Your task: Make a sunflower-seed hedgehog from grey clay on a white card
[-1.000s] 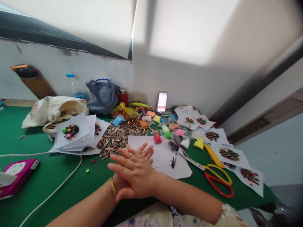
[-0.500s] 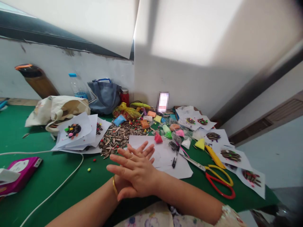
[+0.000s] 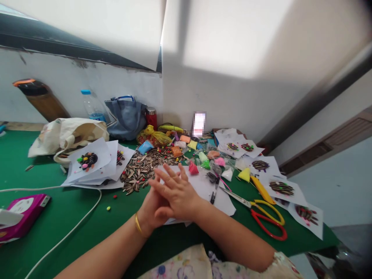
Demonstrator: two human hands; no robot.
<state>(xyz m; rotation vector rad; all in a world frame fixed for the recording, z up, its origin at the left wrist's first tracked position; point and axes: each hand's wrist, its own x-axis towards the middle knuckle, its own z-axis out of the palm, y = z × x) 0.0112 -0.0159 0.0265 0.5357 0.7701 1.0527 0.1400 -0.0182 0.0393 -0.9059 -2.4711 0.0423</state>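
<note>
My left hand, with a gold bracelet at its wrist, lies under my right hand. The right palm faces down onto the left one. Right-hand fingers are stretched out and spread; the left fingers show only in part, extended beneath them. Whatever may be between the palms is hidden. Under and beyond the hands are white paper sheets, with a black pen on them. A heap of striped sunflower seeds lies just beyond, to the left. Small bags of coloured clay, one of them red, sit past the paper.
Large scissors and a yellow-handled cutter lie to the right, beside seed pictures on paper. More decorated sheets are at left, near a white cable and magenta tissue pack. Bags, bottles and a lit phone line the wall.
My right hand has slid back across the left palm, toward me and slightly right. The hands are now tilted more upright, and more paper shows below them. Objects on the table have stayed put.
</note>
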